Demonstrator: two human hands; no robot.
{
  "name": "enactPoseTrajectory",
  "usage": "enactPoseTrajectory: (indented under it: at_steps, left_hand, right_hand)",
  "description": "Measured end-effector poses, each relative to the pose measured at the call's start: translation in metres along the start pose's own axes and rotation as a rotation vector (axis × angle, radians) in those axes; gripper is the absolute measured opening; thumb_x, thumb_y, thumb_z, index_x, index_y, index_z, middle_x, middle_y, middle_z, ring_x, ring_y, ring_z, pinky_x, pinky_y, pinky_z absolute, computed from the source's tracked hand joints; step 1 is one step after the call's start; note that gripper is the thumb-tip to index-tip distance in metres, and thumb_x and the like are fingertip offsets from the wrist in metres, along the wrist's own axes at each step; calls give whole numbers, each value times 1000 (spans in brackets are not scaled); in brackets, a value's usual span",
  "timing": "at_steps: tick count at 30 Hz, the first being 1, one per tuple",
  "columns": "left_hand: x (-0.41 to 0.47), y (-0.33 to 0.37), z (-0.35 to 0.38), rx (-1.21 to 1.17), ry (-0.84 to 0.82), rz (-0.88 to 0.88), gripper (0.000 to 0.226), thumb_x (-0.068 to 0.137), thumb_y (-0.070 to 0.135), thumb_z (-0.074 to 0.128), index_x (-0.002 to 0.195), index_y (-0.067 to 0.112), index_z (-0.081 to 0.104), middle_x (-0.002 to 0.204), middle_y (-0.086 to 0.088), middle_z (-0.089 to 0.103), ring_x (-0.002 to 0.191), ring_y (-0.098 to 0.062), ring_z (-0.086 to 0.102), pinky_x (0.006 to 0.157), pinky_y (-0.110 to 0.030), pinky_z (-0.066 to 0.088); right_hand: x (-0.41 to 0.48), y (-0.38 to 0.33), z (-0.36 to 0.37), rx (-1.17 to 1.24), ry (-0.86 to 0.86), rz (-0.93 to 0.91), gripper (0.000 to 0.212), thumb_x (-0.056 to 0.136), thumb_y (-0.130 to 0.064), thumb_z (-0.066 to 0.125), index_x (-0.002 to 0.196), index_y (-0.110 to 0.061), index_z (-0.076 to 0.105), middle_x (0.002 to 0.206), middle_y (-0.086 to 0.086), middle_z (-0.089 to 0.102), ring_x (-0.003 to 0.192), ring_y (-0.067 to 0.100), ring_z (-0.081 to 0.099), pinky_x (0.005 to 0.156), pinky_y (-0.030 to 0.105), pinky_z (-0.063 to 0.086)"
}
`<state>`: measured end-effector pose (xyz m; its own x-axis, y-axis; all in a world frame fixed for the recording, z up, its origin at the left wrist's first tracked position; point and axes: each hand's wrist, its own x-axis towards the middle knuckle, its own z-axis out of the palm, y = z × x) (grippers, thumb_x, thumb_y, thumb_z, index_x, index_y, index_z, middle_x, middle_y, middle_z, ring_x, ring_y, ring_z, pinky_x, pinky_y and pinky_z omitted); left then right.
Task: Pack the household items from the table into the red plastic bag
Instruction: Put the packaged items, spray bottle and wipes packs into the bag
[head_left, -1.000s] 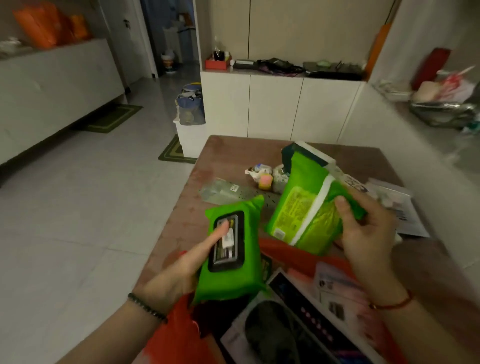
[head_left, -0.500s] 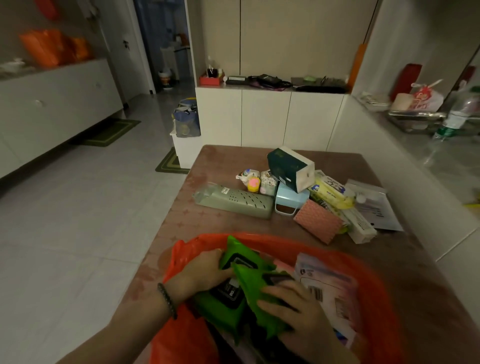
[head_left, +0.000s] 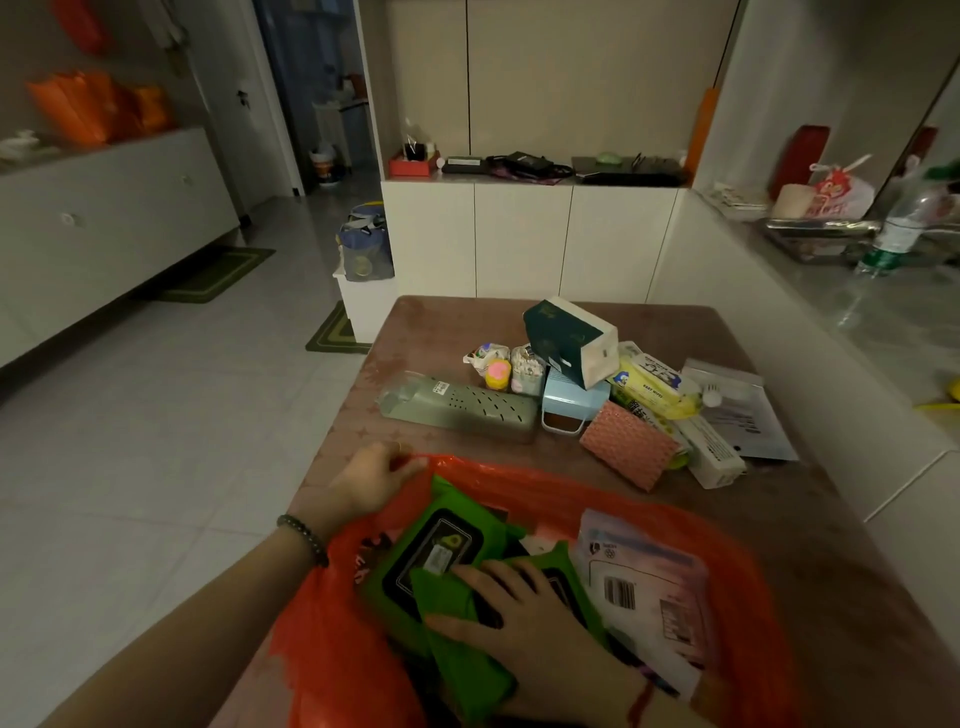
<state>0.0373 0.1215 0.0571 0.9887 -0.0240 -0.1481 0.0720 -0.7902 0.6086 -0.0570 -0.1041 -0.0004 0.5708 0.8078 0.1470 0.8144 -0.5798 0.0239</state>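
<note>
**Two green wipe packs lying in the red bag, one hand on them, one hand on the rim**

A head-worn camera looks down at a brown table in a dim room. At the near edge sits the red plastic bag, its mouth spread wide open.

Inside the bag lie two green wipe packs. The left wipe pack rests label-up, its black-framed flap showing; its long axis runs diagonally, from the far left down toward the near right. The right wipe pack partly overlaps it and runs from near left to far right. Just to their right, also in the bag, lies a pale pouch with a barcode, its long axis running away from the camera.

The right hand rests palm-down on the right wipe pack, fingers spread flat rather than curled around it. The left hand pinches the far left rim of the bag between closed fingers.

Further back on the table, apart from the bag, more items wait: a grey-green perforated case lying with its long axis left to right, a tilted dark green box, a yellow wipes pack, a pink textured pad, and a light blue container.
</note>
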Motion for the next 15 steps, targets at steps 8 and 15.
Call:
enactPoseTrajectory:
  at_steps: [8,15]
  left_hand:
    - [-11,-6,-4,-243,-82,106,25,91,25,52,88,2,62,77,-12,61,69,-16,57,70,-30,49]
    - [2,-17,-27,-237,-163,119,25,87,37,53,78,21,69,72,1,66,69,-10,59,76,-35,49]
  right_hand:
    - [44,19,-3,261,-152,285,85,59,-79,44,135,-46,26,143,9,42,127,32,45,97,62,40]
    - [44,74,-62,797,-235,326,59,81,-54,54,134,-31,41,141,-4,45,123,7,44,106,30,39]
